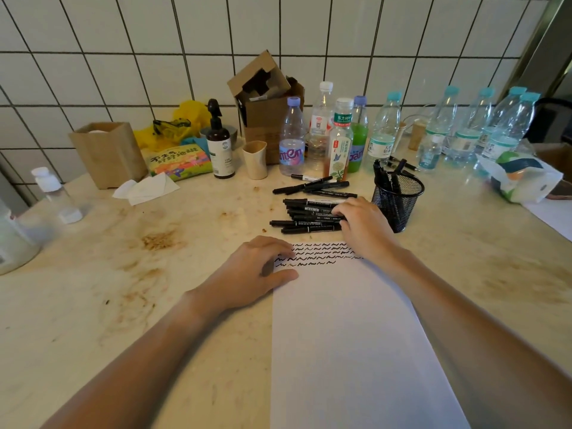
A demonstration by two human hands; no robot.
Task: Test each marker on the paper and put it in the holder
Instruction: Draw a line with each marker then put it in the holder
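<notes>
A white sheet of paper (346, 335) lies in front of me, with rows of black squiggles along its top edge. My left hand (260, 267) rests flat on the paper's top left corner, fingers loosely curled, holding nothing. Beyond the paper lies a pile of several black markers (306, 215). My right hand (362, 221) lies on the pile's right end, fingertips touching the markers; whether it grips one is hidden. A black mesh holder (397, 201) stands just right of that hand with several markers upright in it.
Several plastic bottles (340, 137) line the back of the stained counter, with a paper cup (255, 159), a pump bottle (219, 144), a cardboard box (266, 103) and a brown paper bag (106, 153). A tissue pack (523, 178) lies at the right.
</notes>
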